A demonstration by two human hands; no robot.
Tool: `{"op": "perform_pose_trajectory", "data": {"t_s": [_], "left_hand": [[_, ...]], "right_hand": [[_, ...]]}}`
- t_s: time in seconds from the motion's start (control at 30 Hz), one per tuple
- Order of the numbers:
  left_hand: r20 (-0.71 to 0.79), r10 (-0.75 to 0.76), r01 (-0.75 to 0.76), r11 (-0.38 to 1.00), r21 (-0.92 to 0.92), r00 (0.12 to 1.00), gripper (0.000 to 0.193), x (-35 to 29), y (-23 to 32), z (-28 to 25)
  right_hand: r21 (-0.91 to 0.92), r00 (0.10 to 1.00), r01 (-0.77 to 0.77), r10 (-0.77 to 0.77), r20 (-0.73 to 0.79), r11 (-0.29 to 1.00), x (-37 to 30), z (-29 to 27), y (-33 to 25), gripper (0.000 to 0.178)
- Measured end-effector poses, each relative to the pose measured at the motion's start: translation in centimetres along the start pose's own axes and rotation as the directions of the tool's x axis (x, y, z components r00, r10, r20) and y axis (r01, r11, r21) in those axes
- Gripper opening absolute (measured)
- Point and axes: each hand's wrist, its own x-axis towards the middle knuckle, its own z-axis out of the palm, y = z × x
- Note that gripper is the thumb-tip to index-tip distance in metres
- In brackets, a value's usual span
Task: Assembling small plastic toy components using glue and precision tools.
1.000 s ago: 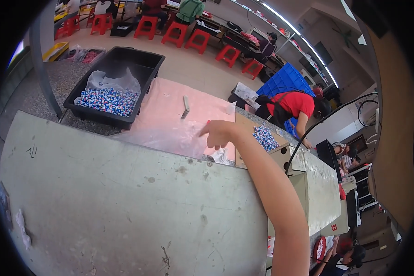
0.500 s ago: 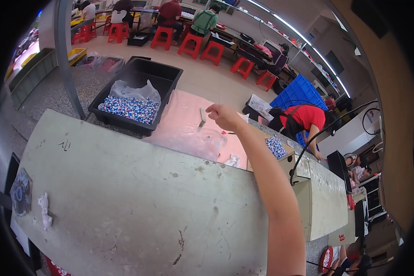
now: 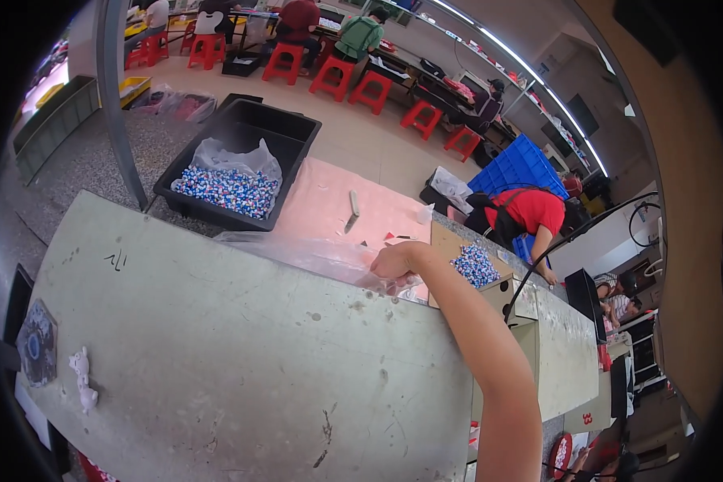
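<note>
My right hand (image 3: 395,263) reaches in from the lower right, over the near edge of a pink sheet (image 3: 321,193). Its fingers are curled closed on the right end of a clear plastic bag (image 3: 313,253), partly hidden behind the grey board's edge. A crumpled, shiny whitish piece (image 3: 412,291) shows just beside the hand. Farther off on the pink sheet lies a utility knife (image 3: 353,210) with a pale handle. A small red piece (image 3: 390,236) sits between knife and hand. My left hand is out of the picture.
A large grey board (image 3: 257,337) fills the foreground, with a small white figurine (image 3: 82,377) at its left. Back left stands a black bin (image 3: 297,132) holding small blue-and-white pieces (image 3: 225,189); more pieces (image 3: 475,265) lie right. A person in red (image 3: 530,213) bends over nearby.
My right hand has come down and nearer, from beside the knife to the plastic bag, and closed on it. The bag's upper edge has dropped lower on the pink sheet.
</note>
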Motion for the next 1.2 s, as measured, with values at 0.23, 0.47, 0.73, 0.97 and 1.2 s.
{"op": "perform_pose_trajectory", "data": {"t_s": [0.23,0.47,0.73,0.97,1.2], "left_hand": [[0.091,-0.020,0.032,0.991,-0.134,0.996,0.036,0.3,-2.0,-2.0],[0.367,-0.081,0.370,0.358,-0.857,0.927,0.043,1.6,-5.3,-3.2],[0.213,-0.701,0.236,-0.066,-0.970,0.681,0.020,2.3,-1.6,-2.4],[0.009,-0.656,0.255,0.282,-0.925,0.755,0.014,1.7,-4.0,-6.0],[-0.011,-0.746,0.246,0.234,-0.941,0.666,0.027,5.2,-1.6,-11.6]], "right_hand": [[0.149,0.882,0.123,-0.039,-0.470,0.981,-3.0,-0.3,1.2,0.063],[0.304,0.609,0.409,-0.009,-0.793,0.861,-10.8,1.3,2.5,0.038],[0.364,0.305,0.609,0.215,-0.927,0.705,-26.9,15.0,3.6,0.027],[-0.089,-0.285,0.611,0.113,-0.952,0.787,-38.0,38.2,0.8,0.026],[0.376,0.049,0.528,0.414,-0.909,0.762,-29.3,64.4,-6.0,0.014]]}}
